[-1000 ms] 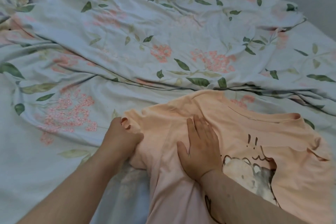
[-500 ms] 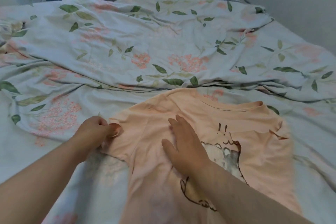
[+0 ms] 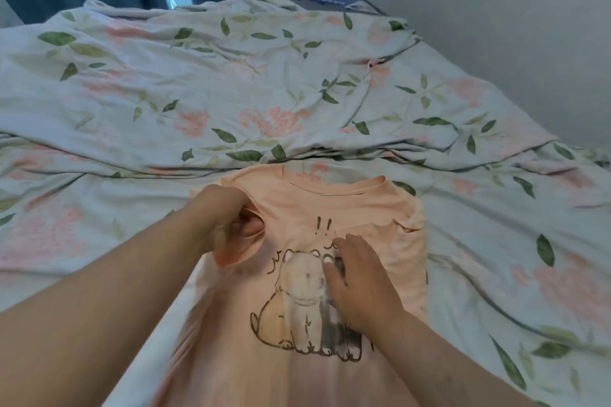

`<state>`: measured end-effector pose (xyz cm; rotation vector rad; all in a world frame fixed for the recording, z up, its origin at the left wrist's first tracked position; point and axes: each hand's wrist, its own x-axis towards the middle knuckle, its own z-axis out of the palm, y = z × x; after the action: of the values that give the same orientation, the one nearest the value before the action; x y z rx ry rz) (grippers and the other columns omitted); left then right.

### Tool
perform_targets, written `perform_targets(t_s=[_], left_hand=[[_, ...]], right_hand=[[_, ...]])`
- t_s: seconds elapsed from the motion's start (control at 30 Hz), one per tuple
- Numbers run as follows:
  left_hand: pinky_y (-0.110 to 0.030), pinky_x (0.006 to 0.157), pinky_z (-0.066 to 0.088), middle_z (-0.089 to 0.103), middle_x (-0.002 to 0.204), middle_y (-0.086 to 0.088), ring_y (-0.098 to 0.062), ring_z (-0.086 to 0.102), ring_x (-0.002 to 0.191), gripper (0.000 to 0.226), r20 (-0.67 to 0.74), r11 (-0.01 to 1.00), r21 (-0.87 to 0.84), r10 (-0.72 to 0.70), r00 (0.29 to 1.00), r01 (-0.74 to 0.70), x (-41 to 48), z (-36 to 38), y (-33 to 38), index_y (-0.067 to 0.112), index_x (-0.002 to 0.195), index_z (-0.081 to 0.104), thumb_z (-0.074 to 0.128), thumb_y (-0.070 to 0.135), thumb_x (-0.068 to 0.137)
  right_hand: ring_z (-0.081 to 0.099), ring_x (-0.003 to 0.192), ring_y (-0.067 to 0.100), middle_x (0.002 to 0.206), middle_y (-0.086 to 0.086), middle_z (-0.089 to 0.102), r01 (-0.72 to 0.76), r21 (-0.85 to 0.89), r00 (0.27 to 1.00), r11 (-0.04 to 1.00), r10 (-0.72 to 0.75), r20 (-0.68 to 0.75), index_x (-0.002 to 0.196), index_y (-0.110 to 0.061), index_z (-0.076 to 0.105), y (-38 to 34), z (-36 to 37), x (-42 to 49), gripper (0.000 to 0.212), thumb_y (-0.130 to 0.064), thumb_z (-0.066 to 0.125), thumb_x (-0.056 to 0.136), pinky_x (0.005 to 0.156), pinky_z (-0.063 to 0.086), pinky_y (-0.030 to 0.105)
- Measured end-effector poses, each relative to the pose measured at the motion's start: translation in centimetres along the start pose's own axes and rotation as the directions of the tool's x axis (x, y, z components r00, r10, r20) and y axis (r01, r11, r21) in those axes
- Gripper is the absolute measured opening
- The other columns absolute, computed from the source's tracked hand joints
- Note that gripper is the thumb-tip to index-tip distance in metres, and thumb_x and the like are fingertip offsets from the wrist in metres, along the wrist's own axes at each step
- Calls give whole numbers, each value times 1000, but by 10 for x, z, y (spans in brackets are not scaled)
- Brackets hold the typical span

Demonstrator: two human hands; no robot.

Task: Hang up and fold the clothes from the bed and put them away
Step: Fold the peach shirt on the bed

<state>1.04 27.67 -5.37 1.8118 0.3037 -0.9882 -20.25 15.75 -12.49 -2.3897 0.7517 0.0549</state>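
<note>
Presently: one T-shirt [image 3: 330,208], peach, printed side up, lying flat on the near part of the bed [image 3: 496,241], just in front of a rumpled floral duvet [image 3: 231,92]. Thin, limp knit, probably light; likely to crease and slide readily on the sheet. Left hand [image 3: 224,218]: grip closed, pinching the sleeve fabric on that side. Right hand [image 3: 358,281]: grip slack, fingers loosely spread, pressing on the print. Best holds, by judgement: shoulder seams, sleeve edge, hem.

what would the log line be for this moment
stage: shirt fold | left hand: pinches sleeve of peach t-shirt | right hand: flat on animal print | surface: floral bedding
</note>
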Motion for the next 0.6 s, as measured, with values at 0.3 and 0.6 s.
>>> perform_targets(t_s=[0.3, 0.6], left_hand=[[-36, 100, 41, 54, 142, -4, -27, 50, 131, 49, 233, 257, 805, 691, 684, -534, 47, 16, -47, 16, 141, 49, 54, 34, 95], [-38, 124, -1, -7, 163, -6, -21, -3, 153, 94, 361, -93, 918, 595, 718, -385, 99, 10, -118, 13, 155, -4, 3, 73, 83]], right_hand=[[3, 154, 17, 167, 3, 12, 79, -256, 995, 964, -91, -35, 157, -21, 26, 77, -19, 22, 55, -34, 33, 104, 119, -10, 24], [-34, 146, 13, 164, 0, -24, 39, -398, 999, 916, -38, 10, 158, -26, -10, 94, 29, 40, 77, -63, 6, 93, 118, -24, 34]])
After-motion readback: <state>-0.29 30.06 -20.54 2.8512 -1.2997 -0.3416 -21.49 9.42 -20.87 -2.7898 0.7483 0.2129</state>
